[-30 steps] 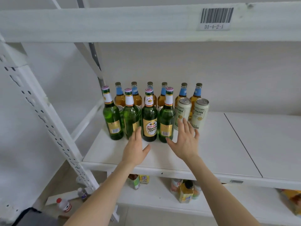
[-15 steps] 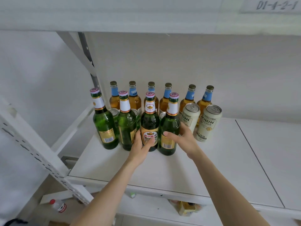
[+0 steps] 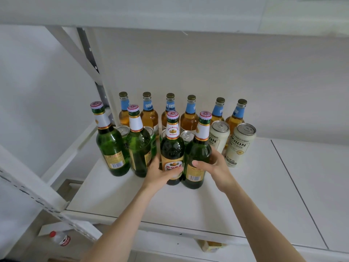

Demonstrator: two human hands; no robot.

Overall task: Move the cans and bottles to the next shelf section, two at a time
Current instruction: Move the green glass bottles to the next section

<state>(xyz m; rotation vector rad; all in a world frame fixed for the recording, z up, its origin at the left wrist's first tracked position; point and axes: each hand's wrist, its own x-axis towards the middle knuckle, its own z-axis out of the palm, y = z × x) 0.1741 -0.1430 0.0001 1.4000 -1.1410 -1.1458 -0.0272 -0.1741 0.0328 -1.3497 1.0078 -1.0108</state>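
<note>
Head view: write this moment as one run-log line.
left hand: grips third green bottle | right hand: grips rightmost green bottle | both upright

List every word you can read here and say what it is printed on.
"YANJING BEER": neck label of the third green bottle from left.
"KRON", "BEER": right white can.
"RON", "BEER": left white can.
"BEER": blue neck label of the third amber bottle.
Barcode digits on the fourth green bottle: too small.
Other blue labels: blurred.
</note>
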